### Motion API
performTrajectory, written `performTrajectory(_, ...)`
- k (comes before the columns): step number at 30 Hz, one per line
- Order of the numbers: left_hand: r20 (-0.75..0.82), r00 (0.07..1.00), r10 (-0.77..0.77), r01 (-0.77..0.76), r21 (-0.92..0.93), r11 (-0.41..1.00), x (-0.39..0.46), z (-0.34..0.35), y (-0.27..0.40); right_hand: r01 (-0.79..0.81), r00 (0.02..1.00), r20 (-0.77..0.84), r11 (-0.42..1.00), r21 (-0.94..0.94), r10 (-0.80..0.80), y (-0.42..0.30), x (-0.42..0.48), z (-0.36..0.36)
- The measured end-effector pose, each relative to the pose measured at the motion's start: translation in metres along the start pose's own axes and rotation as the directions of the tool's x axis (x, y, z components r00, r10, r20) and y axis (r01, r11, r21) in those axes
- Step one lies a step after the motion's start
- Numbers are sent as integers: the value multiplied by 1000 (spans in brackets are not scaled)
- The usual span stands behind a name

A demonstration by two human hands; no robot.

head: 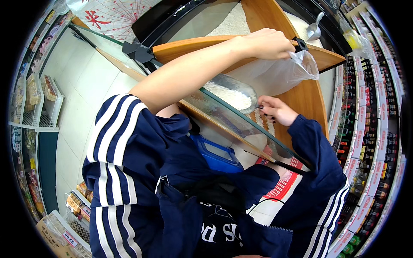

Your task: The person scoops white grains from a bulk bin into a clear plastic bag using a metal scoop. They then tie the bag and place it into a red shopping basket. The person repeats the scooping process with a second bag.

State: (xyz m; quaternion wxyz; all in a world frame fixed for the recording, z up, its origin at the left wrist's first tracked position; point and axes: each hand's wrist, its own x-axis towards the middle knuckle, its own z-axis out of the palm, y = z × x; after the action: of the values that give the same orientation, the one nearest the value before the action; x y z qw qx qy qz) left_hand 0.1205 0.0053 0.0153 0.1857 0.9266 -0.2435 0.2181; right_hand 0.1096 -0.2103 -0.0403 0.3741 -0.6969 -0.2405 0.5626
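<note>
My left hand (270, 43) reaches over the bin's wooden divider (206, 42), its fingers pinching the gathered top of a clear plastic bag (280, 75). The bag hangs down behind the glass panel (238, 116). Lower and to the right, my right hand (278, 110) grips the end of a scoop (246, 87) heaped with white rice (227, 95). The scoop lies level, close to the bag; whether its front is inside the bag cannot be told. Loose grains lie in the wooden compartment below it.
A metal scoop (314, 30) rests in rice in a farther compartment. Black frame corners (138, 51) join the glass and wood. A blue container (219, 154) and a red basket (282, 185) are below. Bottle shelves (364, 129) line the right; wire racks (50, 103) stand left.
</note>
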Motion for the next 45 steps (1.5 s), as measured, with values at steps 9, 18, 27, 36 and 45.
performTrajectory(9,94,995,44,-43,-14,999,0,3,8,178,933,-252,938,-297,-257,-44,-96,-36)
performTrajectory(18,338,940,-49,102,-140,985,3,-9,10,158,630,-501,729,-666,-593,-40,-141,-74)
performTrajectory(27,439,896,-62,124,-115,986,3,-8,11,-118,594,-535,593,-797,-601,-43,-151,-69)
performTrajectory(36,435,900,-36,115,-156,981,1,-10,12,-250,581,-520,471,-846,-625,-49,-144,-60)
performTrajectory(45,339,939,-63,75,-24,997,-2,-2,7,-196,604,-479,464,-864,-637,-44,-140,-66)
